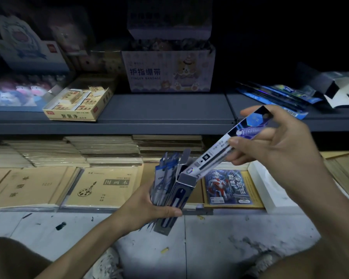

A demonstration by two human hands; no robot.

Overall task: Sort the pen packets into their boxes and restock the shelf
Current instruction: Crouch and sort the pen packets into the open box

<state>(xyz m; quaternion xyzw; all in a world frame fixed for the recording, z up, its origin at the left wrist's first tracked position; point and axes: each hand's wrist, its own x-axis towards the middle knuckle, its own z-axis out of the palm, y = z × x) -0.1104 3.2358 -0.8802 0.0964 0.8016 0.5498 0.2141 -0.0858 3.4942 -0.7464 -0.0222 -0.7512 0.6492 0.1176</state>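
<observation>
Two hands share the work in the head camera's view. My left hand point(147, 204) grips an open-topped box point(184, 191) low in front of me, thumb curled across its front. Pressed against the box in the same grip is a bundle of pen packets point(164, 176), standing upright with their tops fanning out. I judge I keep them there so the next ones are within reach without going back to the shelf point(165, 109).

My right hand point(286, 150) has its fingers and thumb closed round the upper end of one long pen packet point(216, 156). The packet slants down to the left, and its lower end sits at the mouth of the box, between the raised flaps. Holding it by the top lets me steer the far end in and then slide it down (the box is narrow, so the angle has to straighten first).

Up on the shelf to the right lie more loose blue packets point(274, 97), and just beside them a torn-open carton point(338, 91) on its side. By my reckoning the sorting is only partway done: those packets wait their turn, and this box is not yet back on the shelf.
</observation>
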